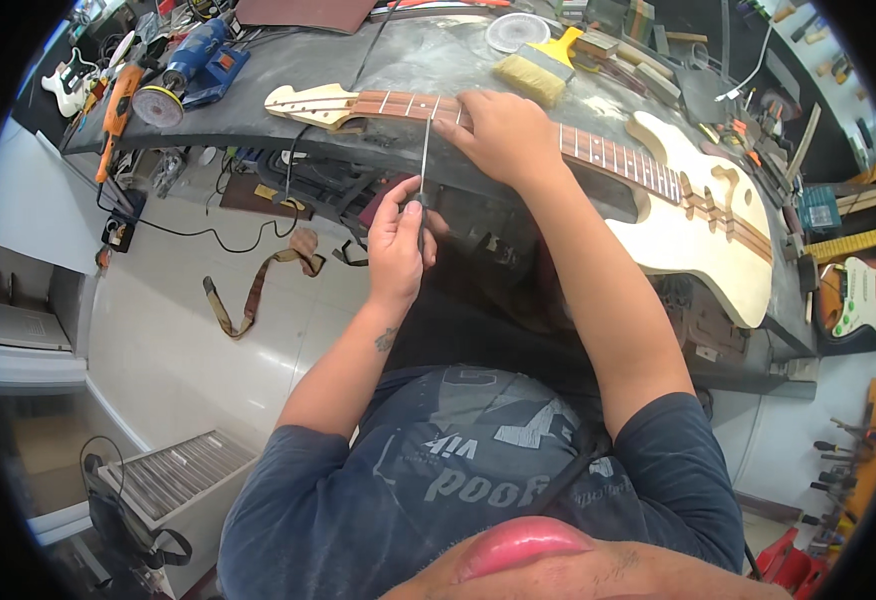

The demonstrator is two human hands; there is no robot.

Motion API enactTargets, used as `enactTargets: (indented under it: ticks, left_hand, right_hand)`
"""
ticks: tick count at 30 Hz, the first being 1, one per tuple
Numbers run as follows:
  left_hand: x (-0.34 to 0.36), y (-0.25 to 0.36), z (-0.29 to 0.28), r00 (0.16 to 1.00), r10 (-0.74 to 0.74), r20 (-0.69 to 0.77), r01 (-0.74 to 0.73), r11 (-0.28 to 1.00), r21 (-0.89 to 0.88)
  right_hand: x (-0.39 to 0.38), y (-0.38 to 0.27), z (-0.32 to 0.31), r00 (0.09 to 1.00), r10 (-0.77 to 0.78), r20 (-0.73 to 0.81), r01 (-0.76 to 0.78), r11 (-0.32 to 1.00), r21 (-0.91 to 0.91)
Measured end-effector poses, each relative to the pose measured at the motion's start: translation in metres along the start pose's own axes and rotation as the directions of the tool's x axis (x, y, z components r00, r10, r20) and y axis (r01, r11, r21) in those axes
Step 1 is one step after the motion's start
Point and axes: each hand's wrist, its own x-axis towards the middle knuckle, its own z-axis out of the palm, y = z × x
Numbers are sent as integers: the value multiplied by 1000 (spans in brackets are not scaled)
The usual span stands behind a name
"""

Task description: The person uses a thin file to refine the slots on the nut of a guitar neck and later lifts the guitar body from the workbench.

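An unfinished pale-wood electric guitar (693, 255) lies across the front of the workbench, headstock to the left and body to the right. Its brown fretboard (598, 150) carries bright metal frets. My left hand (396, 240) is closed around the dark handle of a slim file (425, 160), held upright in front of the bench edge. The file's tip reaches the front side of the guitar neck. My right hand (510, 135) wraps over the neck from above, its thumb and fingertips close beside that tip. Part of the fretboard is hidden under this hand.
Behind the neck lie a yellow-handled brush (543, 68) and a round white lid (518, 32). A blue power tool with a disc (183, 75) and an orange tool (118, 115) sit at the left. Another guitar (858, 295) stands far right. A strap (253, 295) lies on the floor.
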Motion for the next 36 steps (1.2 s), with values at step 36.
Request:
enactTargets:
  ticks: [36]
  left_hand:
    - [-4,15,12,998,-56,35,59,995,-81]
  right_hand:
    - [-15,8,-10,1000,9,2,-8,995,-99]
